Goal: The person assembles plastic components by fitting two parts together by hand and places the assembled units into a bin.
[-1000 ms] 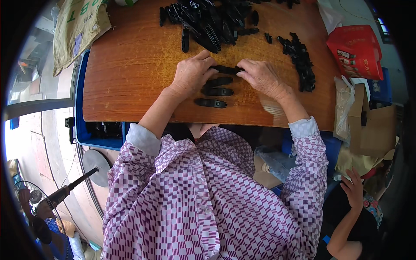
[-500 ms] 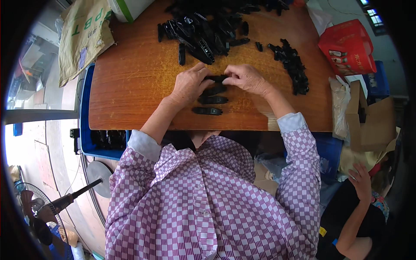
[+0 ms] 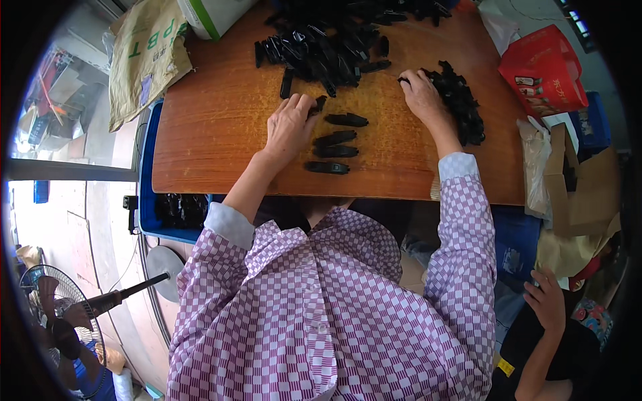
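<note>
My left hand [image 3: 289, 125] is closed on a long black plastic part [image 3: 320, 104], mostly hidden by the fingers, just below the large heap of black parts [image 3: 314, 50]. To the right, my right hand [image 3: 426, 100] reaches to the left edge of a smaller pile of black pieces [image 3: 463, 107]. Its thumb and fingertips pinch a small black plastic piece [image 3: 403, 79]. Between my forearms several long black parts lie crosswise in a column, the topmost part [image 3: 346, 120] nearest my left hand and the lowest part [image 3: 328, 167] closest to the table's front edge.
The wooden table [image 3: 221, 134] carries a paper sack [image 3: 150, 67] at its left corner. A blue bin [image 3: 148, 217] with black parts stands below left, near a fan [image 3: 63, 327]. At right are a red bag [image 3: 543, 70], a cardboard box [image 3: 592, 190] and another person's arm [image 3: 550, 321].
My hands have parted. The right hand moved right to the small black piece, and the left shifted slightly up with a long part. One part now lies uncovered atop the column.
</note>
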### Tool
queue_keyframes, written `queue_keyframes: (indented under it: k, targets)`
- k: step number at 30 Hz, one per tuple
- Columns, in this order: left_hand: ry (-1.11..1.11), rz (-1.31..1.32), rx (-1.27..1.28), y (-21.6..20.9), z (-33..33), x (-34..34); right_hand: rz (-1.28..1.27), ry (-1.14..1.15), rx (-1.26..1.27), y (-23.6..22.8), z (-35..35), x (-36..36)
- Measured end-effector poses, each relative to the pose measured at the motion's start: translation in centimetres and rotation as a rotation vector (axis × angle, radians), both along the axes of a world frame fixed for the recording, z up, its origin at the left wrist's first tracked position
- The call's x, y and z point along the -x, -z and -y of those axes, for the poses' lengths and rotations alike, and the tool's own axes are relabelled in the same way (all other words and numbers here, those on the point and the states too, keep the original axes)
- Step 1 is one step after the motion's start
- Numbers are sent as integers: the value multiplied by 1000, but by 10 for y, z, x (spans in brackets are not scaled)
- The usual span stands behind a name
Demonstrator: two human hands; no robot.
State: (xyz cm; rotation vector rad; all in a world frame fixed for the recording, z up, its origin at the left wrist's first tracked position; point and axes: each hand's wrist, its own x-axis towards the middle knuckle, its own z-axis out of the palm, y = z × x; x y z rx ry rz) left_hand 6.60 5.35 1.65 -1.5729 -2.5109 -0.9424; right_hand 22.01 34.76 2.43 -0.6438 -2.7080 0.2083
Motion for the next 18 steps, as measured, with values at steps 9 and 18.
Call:
queue_keyframes:
  k: [9, 18]
  targets:
    - [200, 96, -35, -10, -43, -4, 133, -79, 779, -22, 34, -21]
    - [307, 118, 43, -8, -36, -19, 157, -152, 465, -17, 27, -32]
